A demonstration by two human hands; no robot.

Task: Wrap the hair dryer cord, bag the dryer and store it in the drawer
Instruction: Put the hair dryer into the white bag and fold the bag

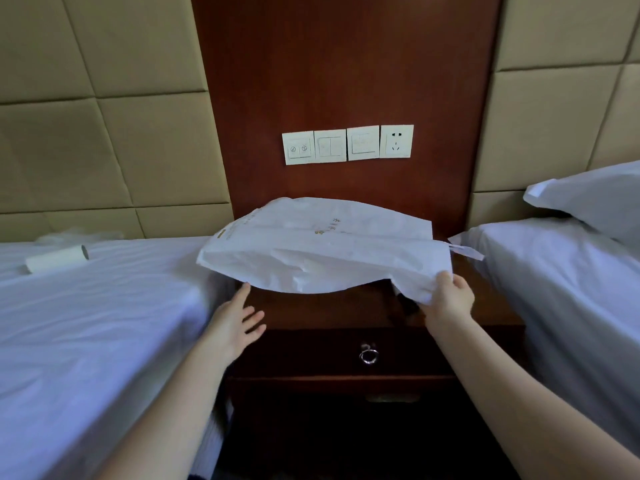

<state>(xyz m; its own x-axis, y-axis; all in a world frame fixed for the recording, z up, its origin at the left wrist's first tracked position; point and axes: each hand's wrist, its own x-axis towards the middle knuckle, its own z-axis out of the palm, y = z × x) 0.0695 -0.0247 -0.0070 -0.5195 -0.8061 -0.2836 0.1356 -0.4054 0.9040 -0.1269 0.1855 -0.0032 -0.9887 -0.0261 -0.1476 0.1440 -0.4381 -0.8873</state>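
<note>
A white cloth bag (322, 244) with faint gold print lies across the top of the dark wooden nightstand (322, 310), bulging as if something is inside; the hair dryer and its cord are hidden. My right hand (448, 299) pinches the bag's near right corner. My left hand (235, 323) hovers open just below the bag's left edge, fingers spread, holding nothing. The nightstand drawer (311, 351) with a metal ring pull (369, 355) is shut, below the bag.
White-sheeted beds flank the nightstand, the left bed (86, 323) and the right bed (571, 289) with a pillow (595, 199). A white roll (57, 259) lies on the left bed. Wall switches and a socket (396, 142) sit on the wood panel above.
</note>
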